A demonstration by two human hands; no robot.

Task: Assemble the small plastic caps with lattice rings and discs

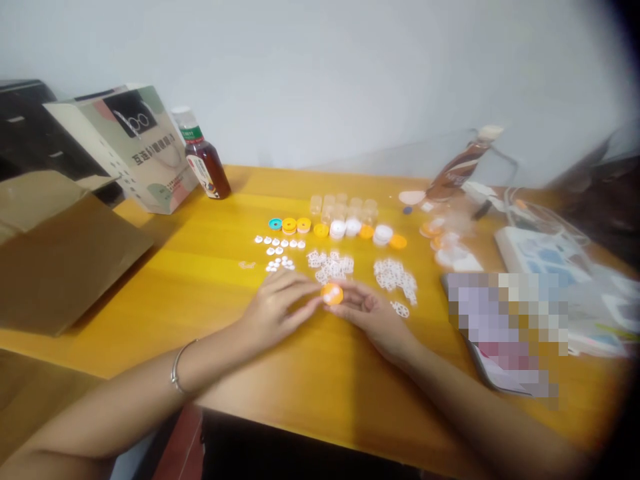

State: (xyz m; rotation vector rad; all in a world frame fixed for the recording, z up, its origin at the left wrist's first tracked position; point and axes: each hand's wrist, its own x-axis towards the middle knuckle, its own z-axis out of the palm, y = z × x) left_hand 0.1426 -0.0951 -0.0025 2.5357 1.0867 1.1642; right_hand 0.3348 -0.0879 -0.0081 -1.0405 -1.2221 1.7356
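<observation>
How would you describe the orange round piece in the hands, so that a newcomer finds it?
Over the yellow wooden table, find the thin silver bracelet; beyond it is the left hand, facing the right hand. The orange round piece is held between the two. Unlike the orange round caps in the row behind, it is hand-held and shows whitish patches.

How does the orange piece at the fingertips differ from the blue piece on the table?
Colour: the orange piece shows pale patches on an orange face; the blue piece shows a darker centre.
Place: the orange piece is held up by the left hand and right hand; the blue piece sits on the table, at the left end of a row of round pieces.
Shared: both look round; blur hides finer detail.
</observation>
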